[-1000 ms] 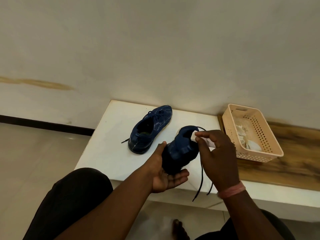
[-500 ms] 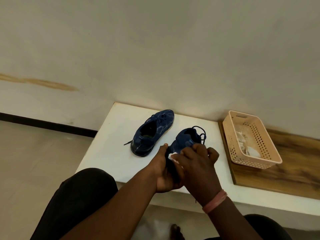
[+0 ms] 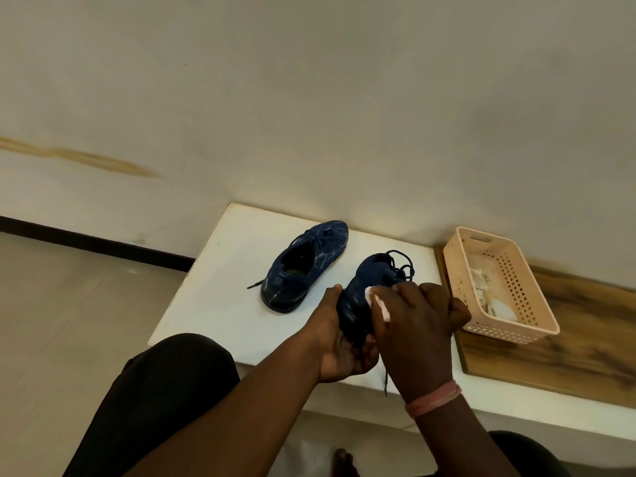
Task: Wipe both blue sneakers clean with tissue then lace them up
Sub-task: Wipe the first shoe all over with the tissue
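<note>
My left hand (image 3: 339, 342) cups one blue sneaker (image 3: 370, 278) from below and lifts it just above the white bench (image 3: 213, 304). My right hand (image 3: 418, 325) lies over the shoe's side and presses a white tissue (image 3: 377, 301) against it, fingers curled round the tissue. Loose dark laces spill at the shoe's far end, and one lace hangs down below my hands. The second blue sneaker (image 3: 304, 265) lies on the bench to the left, its opening facing up and a lace end trailing out.
A peach perforated basket (image 3: 535, 297) holding crumpled white tissues stands on a wooden board (image 3: 585, 356) at the right. The wall runs close behind the bench. My knees and a foot show below the bench edge, over tiled floor.
My right hand with the tissue slid from the shoe's far end down towards its near end, then back up along its side. The left hand keeps the shoe held.
</note>
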